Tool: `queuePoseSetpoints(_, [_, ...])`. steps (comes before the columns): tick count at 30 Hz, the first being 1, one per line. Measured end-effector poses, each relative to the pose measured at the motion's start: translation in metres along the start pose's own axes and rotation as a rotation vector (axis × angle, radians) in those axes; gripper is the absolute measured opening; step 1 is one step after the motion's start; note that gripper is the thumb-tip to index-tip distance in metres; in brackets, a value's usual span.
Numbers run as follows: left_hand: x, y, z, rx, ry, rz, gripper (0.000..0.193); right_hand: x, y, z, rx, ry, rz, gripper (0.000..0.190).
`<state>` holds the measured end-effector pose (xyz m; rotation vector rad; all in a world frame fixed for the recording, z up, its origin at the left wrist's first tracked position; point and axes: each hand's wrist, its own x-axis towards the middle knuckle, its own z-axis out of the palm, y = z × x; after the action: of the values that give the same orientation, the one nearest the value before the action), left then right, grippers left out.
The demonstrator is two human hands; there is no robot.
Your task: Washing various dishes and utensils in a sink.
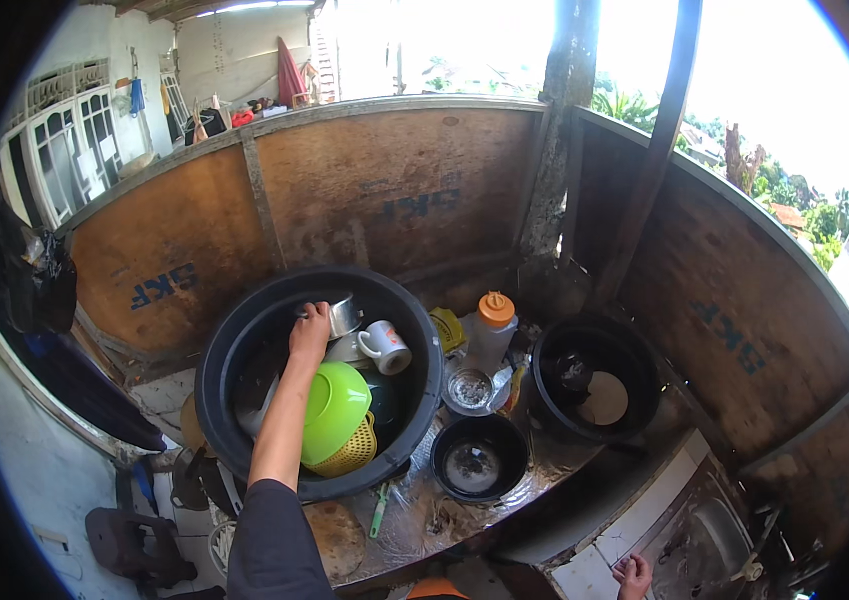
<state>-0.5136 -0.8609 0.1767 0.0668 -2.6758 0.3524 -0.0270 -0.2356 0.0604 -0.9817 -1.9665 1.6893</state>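
Observation:
My left hand (309, 334) reaches into a large black plastic tub (424, 390) and grips a small metal pot (344, 316) at its near left side. Beside the pot lies a white mug (387, 347) with a printed design, tipped over. Under my left forearm, a bright green plastic bowl (334, 409) rests against a yellow perforated basket (355, 450). My right hand (633, 576) is at the lower right, by the tiled edge (582, 576) of a sink (721, 525). Its fingers are partly curled, and no object shows in it.
Right of the tub stand a clear bottle with an orange lid (496, 319), a yellow packet (447, 330), a metal bowl (469, 390), a small black basin (478, 461) and a black bucket (595, 375). A green-handled tool (379, 510) and a round wooden board (334, 536) lie in front.

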Motion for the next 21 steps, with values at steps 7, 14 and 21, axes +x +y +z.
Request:
queuePoseSetpoints(7, [0.014,0.029,0.044,0.189,0.196,0.258,0.025,-0.022,0.021,-0.02,-0.063,0.15,0.083,0.026])
queuePoseSetpoints(14, [0.002,-0.006,0.043,-0.03,-0.081,0.128,0.037,-0.018,0.007,0.004,-0.035,0.164,0.08,0.024])
queuePoseSetpoints(21, [-0.007,0.028,-0.058,-0.333,0.027,0.042,0.05,-0.001,-0.001,0.007,-0.04,0.152,0.075,0.024])
